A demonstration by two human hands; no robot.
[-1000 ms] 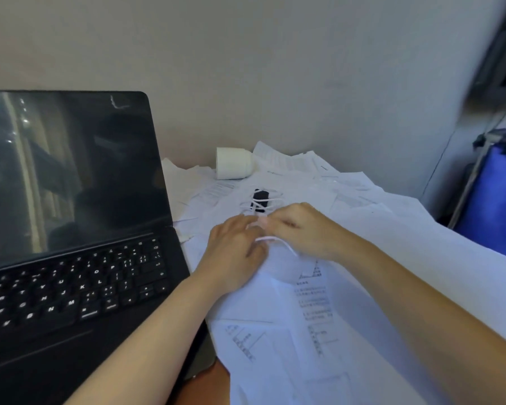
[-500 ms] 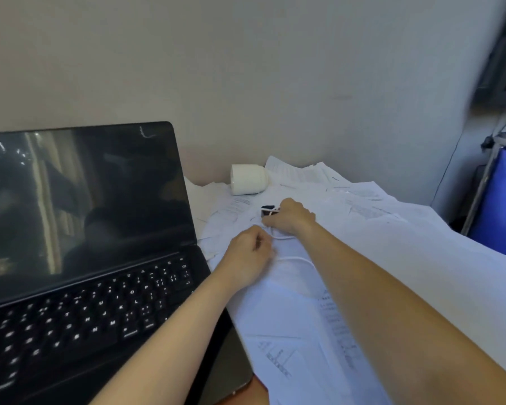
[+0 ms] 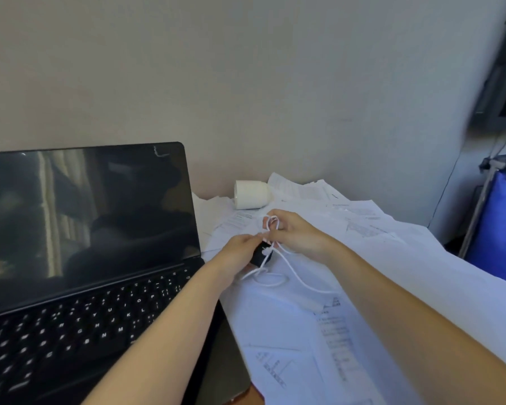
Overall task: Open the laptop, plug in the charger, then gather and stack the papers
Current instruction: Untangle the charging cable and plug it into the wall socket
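Left hand [image 3: 236,254] grips the black charger brick [image 3: 259,258]; right hand [image 3: 301,238] pinches white cable [image 3: 306,285] loops at its 1 o'clock. Best untangled fully before reaching the laptop [image 3: 100,229] at 9 o'clock.

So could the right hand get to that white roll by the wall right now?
Probably yes: the white roll lies just past the right hand, with only flat papers between. But that hand pinches loops of the white cable, whose black charger the left hand grips, so it should let go first.
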